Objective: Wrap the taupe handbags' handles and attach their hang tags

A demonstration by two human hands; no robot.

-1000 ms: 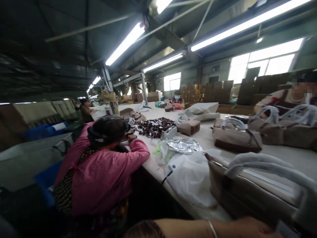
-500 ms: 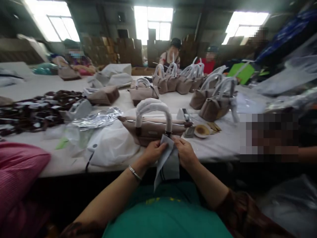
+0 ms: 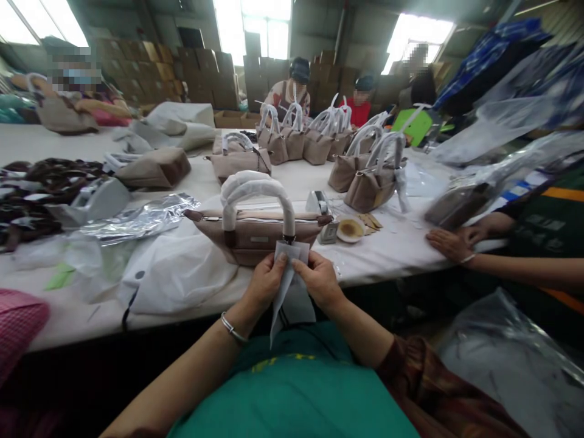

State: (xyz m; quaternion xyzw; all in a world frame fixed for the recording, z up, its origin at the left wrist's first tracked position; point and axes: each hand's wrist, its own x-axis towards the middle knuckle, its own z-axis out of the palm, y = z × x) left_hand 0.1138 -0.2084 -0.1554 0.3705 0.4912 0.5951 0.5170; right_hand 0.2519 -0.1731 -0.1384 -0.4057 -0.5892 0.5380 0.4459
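Note:
A taupe handbag (image 3: 246, 246) with white-wrapped handles (image 3: 258, 182) stands upright at the table edge before me. Just below the base of its right-hand handle, both hands pinch a white paper sheet (image 3: 285, 286) that hangs down in folds. My left hand (image 3: 264, 283) is closed with its thumb on the sheet's left side. On the other side, my right hand (image 3: 319, 280) is closed too, thumb on the paper near the handle base. The fingers behind the sheet are partly hidden. A silver bangle (image 3: 233, 328) circles my left wrist.
Several finished-looking handbags (image 3: 314, 143) stand farther back. Brown straps (image 3: 50, 182) lie heaped at left, near a white cloth bag (image 3: 177, 267). A small dish (image 3: 350, 230) sits right of my bag. At far right, a co-worker's hands (image 3: 449, 246) rest by a plastic-wrapped bag (image 3: 460, 198).
The view has turned to the right, so the scene sits farther left. My right thumb has come over onto the paper, and both hands are closer together. At left, a co-worker's bag is raised.

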